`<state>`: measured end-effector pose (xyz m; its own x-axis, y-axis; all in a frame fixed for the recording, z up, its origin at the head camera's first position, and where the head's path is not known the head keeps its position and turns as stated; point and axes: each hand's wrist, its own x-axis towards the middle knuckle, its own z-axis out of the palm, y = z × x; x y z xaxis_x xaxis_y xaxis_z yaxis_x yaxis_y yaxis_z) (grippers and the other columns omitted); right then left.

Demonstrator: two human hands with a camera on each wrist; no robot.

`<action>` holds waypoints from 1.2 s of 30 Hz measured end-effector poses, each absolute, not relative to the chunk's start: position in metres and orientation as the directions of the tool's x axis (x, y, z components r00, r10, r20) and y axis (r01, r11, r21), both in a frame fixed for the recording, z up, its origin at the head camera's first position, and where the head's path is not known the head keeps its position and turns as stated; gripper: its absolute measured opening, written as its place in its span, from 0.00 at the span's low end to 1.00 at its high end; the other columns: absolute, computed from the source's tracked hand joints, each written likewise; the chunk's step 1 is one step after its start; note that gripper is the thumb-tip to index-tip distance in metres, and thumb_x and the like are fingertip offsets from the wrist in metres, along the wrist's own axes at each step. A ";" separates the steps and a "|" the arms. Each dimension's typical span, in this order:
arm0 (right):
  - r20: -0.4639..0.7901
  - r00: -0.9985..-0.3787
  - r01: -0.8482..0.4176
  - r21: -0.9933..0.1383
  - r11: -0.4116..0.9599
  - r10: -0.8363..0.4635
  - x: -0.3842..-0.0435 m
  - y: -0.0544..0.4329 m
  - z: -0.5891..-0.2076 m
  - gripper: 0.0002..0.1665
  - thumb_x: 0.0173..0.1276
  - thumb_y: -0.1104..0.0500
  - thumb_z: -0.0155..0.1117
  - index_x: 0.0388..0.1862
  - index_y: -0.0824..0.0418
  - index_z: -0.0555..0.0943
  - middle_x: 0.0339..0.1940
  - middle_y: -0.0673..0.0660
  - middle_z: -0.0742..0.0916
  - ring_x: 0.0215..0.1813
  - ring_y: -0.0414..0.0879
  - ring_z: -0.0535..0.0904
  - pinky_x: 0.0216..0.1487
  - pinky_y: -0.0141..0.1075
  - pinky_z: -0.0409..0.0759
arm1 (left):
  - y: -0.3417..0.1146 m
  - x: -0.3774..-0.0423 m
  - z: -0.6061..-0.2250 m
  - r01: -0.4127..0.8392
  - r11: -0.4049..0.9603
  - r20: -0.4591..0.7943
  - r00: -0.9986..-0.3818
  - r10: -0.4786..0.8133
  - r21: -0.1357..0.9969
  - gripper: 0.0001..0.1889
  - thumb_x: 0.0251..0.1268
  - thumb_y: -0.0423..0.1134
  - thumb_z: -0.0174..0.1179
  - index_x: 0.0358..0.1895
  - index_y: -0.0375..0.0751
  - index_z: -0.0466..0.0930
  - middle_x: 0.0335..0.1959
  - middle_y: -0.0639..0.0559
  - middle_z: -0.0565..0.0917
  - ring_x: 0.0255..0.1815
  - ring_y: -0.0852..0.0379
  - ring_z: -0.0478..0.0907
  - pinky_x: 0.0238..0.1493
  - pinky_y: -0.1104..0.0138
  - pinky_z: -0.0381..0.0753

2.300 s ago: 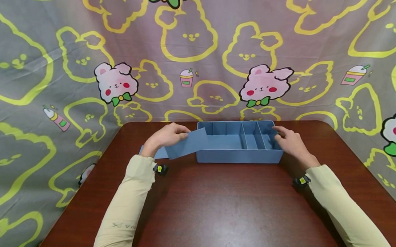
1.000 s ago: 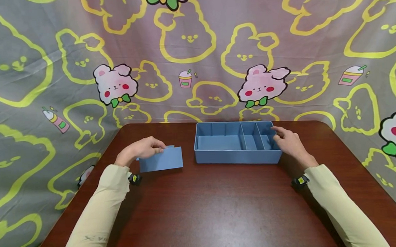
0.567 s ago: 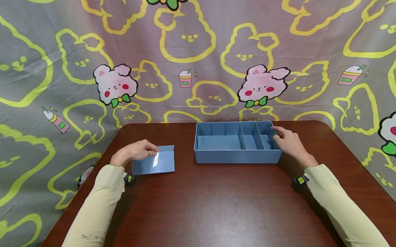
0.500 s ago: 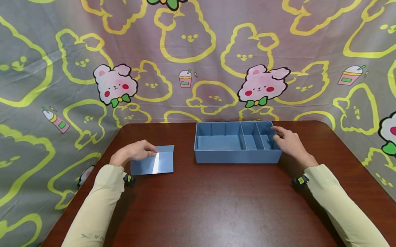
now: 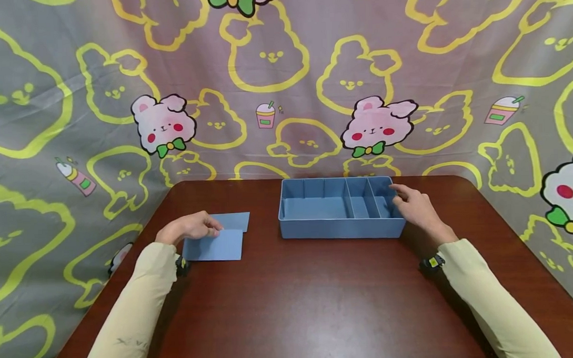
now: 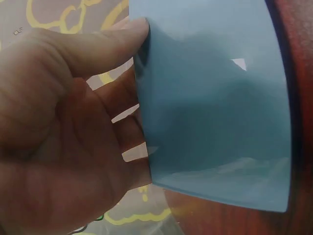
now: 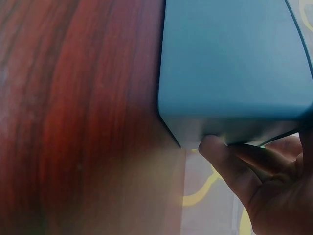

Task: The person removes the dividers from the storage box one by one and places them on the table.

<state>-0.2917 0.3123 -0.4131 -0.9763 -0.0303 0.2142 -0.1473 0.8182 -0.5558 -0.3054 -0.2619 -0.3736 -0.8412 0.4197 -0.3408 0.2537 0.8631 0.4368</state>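
Observation:
My left hand (image 5: 193, 226) pinches the far edge of a thin blue plastic divider panel (image 5: 214, 249), left of the box. In the left wrist view the thumb lies on the near face of this panel (image 6: 220, 127), fingers behind. A second blue panel (image 5: 239, 221) lies just beyond it, partly overlapped. The blue storage box (image 5: 342, 228) stands open-topped toward the back of the table, two upright dividers in its right part. My right hand (image 5: 417, 206) grips the box's right end; in the right wrist view its thumb presses the end wall (image 7: 188, 132), fingers at the rim.
The brown wooden table (image 5: 314, 294) reaches back to a patterned curtain (image 5: 307, 94) hanging close behind it. A black wrist camera (image 5: 431, 263) sits on the right wrist, another (image 5: 181, 267) on the left.
My left hand has carried the panel from beside the box leftward and nearer me, lowering it over the panel on the table, then sliding it slightly closer. The right hand stays at the box's end.

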 end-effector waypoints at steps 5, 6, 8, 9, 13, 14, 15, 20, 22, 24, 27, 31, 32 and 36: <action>0.207 -0.978 -0.150 -0.563 0.813 -0.037 -0.292 0.312 -0.413 0.27 0.74 0.57 0.44 0.71 0.61 0.69 0.64 0.74 0.77 0.31 0.52 0.73 0.30 0.38 0.69 | -0.260 -0.306 -0.384 0.171 0.879 -0.353 -0.868 0.348 0.445 0.15 0.66 0.35 0.63 0.54 0.37 0.84 0.56 0.38 0.83 0.56 0.45 0.78 0.58 0.49 0.77; 0.207 -0.978 -0.150 -0.563 0.813 -0.037 -0.292 0.311 -0.413 0.27 0.74 0.57 0.44 0.71 0.61 0.69 0.64 0.74 0.77 0.31 0.52 0.73 0.30 0.38 0.69 | -0.259 -0.305 -0.385 0.160 0.882 -0.355 -0.872 0.337 0.443 0.15 0.65 0.35 0.63 0.54 0.37 0.84 0.56 0.38 0.83 0.56 0.45 0.78 0.58 0.49 0.77; 0.207 -0.978 -0.149 -0.560 0.815 -0.037 -0.293 0.312 -0.413 0.27 0.74 0.58 0.45 0.71 0.61 0.69 0.64 0.74 0.77 0.30 0.52 0.73 0.30 0.39 0.69 | -0.257 -0.305 -0.388 0.147 0.890 -0.357 -0.878 0.319 0.433 0.15 0.65 0.35 0.64 0.54 0.38 0.85 0.55 0.39 0.83 0.55 0.46 0.78 0.57 0.49 0.77; 0.208 -0.977 -0.150 -0.557 0.817 -0.038 -0.293 0.311 -0.413 0.27 0.74 0.58 0.45 0.70 0.61 0.69 0.64 0.74 0.77 0.30 0.52 0.73 0.31 0.39 0.69 | -0.257 -0.305 -0.389 0.145 0.892 -0.356 -0.880 0.314 0.428 0.15 0.64 0.35 0.65 0.53 0.38 0.85 0.54 0.39 0.83 0.55 0.46 0.78 0.57 0.50 0.77; 0.208 -0.977 -0.148 -0.546 0.825 -0.037 -0.294 0.311 -0.413 0.27 0.74 0.58 0.45 0.70 0.61 0.70 0.64 0.73 0.77 0.35 0.54 0.75 0.35 0.42 0.70 | -0.254 -0.302 -0.388 0.157 0.900 -0.347 -0.885 0.312 0.407 0.15 0.63 0.35 0.65 0.53 0.37 0.85 0.54 0.38 0.84 0.55 0.45 0.79 0.55 0.50 0.78; 0.209 -0.977 -0.147 -0.543 0.827 -0.037 -0.294 0.311 -0.413 0.27 0.74 0.58 0.45 0.70 0.61 0.70 0.65 0.73 0.77 0.37 0.54 0.75 0.36 0.42 0.70 | -0.254 -0.301 -0.387 0.161 0.901 -0.345 -0.885 0.313 0.403 0.15 0.63 0.35 0.65 0.53 0.37 0.85 0.53 0.38 0.84 0.54 0.46 0.79 0.55 0.51 0.79; 0.207 -0.978 -0.146 -0.544 0.826 -0.037 -0.294 0.311 -0.413 0.27 0.74 0.58 0.45 0.70 0.61 0.70 0.65 0.73 0.77 0.37 0.55 0.75 0.36 0.42 0.70 | -0.253 -0.301 -0.387 0.161 0.902 -0.345 -0.885 0.311 0.400 0.16 0.63 0.35 0.65 0.53 0.37 0.85 0.54 0.38 0.84 0.55 0.45 0.79 0.55 0.51 0.79; 0.201 -0.979 -0.141 -0.554 0.821 -0.032 -0.292 0.311 -0.413 0.28 0.74 0.57 0.44 0.71 0.61 0.69 0.65 0.73 0.76 0.36 0.55 0.75 0.34 0.42 0.70 | -0.249 -0.298 -0.387 0.151 0.919 -0.359 -0.888 0.288 0.364 0.17 0.64 0.36 0.65 0.56 0.39 0.83 0.57 0.38 0.82 0.58 0.45 0.78 0.57 0.51 0.78; 0.206 -0.978 -0.141 -0.552 0.822 -0.029 -0.292 0.311 -0.413 0.28 0.74 0.57 0.43 0.71 0.61 0.69 0.65 0.73 0.77 0.38 0.56 0.75 0.35 0.43 0.71 | -0.248 -0.296 -0.386 0.169 0.924 -0.358 -0.886 0.294 0.342 0.17 0.64 0.36 0.64 0.56 0.38 0.83 0.58 0.37 0.81 0.60 0.42 0.77 0.58 0.50 0.77; 0.214 -0.976 -0.144 -0.545 0.826 -0.028 -0.292 0.311 -0.413 0.27 0.74 0.57 0.43 0.70 0.61 0.70 0.64 0.73 0.77 0.41 0.56 0.75 0.37 0.43 0.71 | -0.246 -0.295 -0.385 0.190 0.928 -0.350 -0.887 0.302 0.321 0.18 0.64 0.36 0.65 0.57 0.38 0.82 0.58 0.37 0.82 0.62 0.41 0.76 0.59 0.50 0.76; 0.212 -0.977 -0.142 -0.545 0.826 -0.028 -0.292 0.312 -0.414 0.28 0.74 0.57 0.43 0.71 0.61 0.69 0.64 0.73 0.77 0.39 0.56 0.75 0.36 0.43 0.71 | -0.244 -0.293 -0.383 0.234 0.930 -0.331 -0.886 0.324 0.283 0.18 0.64 0.36 0.65 0.56 0.38 0.83 0.56 0.37 0.83 0.61 0.40 0.77 0.59 0.50 0.76; 0.211 -0.977 -0.137 -0.543 0.828 -0.024 -0.294 0.312 -0.414 0.28 0.74 0.58 0.44 0.70 0.61 0.69 0.64 0.73 0.77 0.37 0.55 0.75 0.35 0.42 0.70 | -0.242 -0.292 -0.383 0.279 0.933 -0.314 -0.886 0.341 0.228 0.18 0.62 0.38 0.67 0.55 0.39 0.83 0.55 0.37 0.84 0.60 0.42 0.79 0.57 0.51 0.78; 0.210 -0.977 -0.136 -0.543 0.829 -0.023 -0.294 0.312 -0.414 0.28 0.74 0.58 0.44 0.70 0.61 0.69 0.64 0.73 0.77 0.38 0.55 0.75 0.36 0.43 0.70 | -0.242 -0.292 -0.383 0.287 0.933 -0.312 -0.885 0.345 0.218 0.18 0.62 0.38 0.67 0.55 0.39 0.83 0.55 0.37 0.84 0.60 0.42 0.79 0.56 0.51 0.78; 0.208 -0.978 -0.132 -0.540 0.831 -0.020 -0.295 0.312 -0.414 0.28 0.74 0.58 0.43 0.70 0.60 0.70 0.64 0.73 0.77 0.40 0.56 0.76 0.38 0.44 0.70 | -0.241 -0.291 -0.384 0.294 0.937 -0.319 -0.884 0.341 0.188 0.19 0.62 0.39 0.68 0.56 0.41 0.83 0.55 0.37 0.83 0.60 0.43 0.79 0.56 0.51 0.79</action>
<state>-0.2947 0.3119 -0.4141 -0.9779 -0.0204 0.2080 -0.1322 0.8314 -0.5397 -0.2914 -0.2414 -0.3838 -0.8843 0.3411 -0.3189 0.2937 0.9372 0.1880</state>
